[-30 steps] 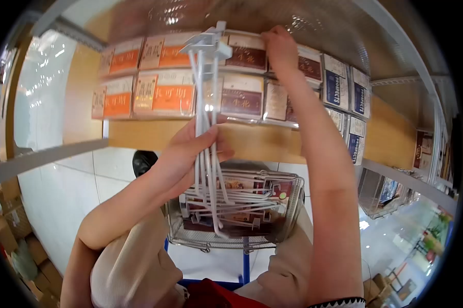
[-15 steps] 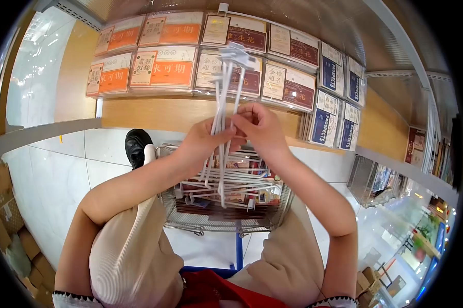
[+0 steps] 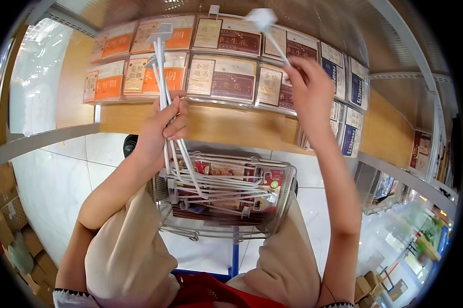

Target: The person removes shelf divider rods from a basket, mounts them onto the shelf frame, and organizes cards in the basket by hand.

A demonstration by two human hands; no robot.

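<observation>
Cardboard boxes (image 3: 13, 213): piled on the floor, well left of the wire basket (image 3: 177, 223).
Black shoe (image 3: 130, 146): on the floor, just beyond the wire basket's far left corner.
Orange packs (image 3: 138, 74): two rows on the wooden shelf (image 3: 226, 120), beyond the wire basket and toward its left.
Left hand (image 3: 164, 120): gripping a bundle of white display hooks (image 3: 162, 72) above the wire basket's far left corner; their plate ends point up, their rods hang down over its left part.
Maroon packs (image 3: 223, 77): two rows on the shelf, straight beyond the wire basket.
Loose white hooks (image 3: 216, 179): inside the wire basket, lying across printed packs.
Single hook (image 3: 275, 44): beyond the wire basket, before the maroon packs, plate end up, slightly blurred.
Right hand (image 3: 312, 95): beyond the wire basket's right part, fingers pinching the single hook's rod.
Blue packs (image 3: 355, 90): on the shelf, beyond and right of the wire basket.
Second mesh basket (image 3: 367, 185): right of the wire basket, apart from it.
</observation>
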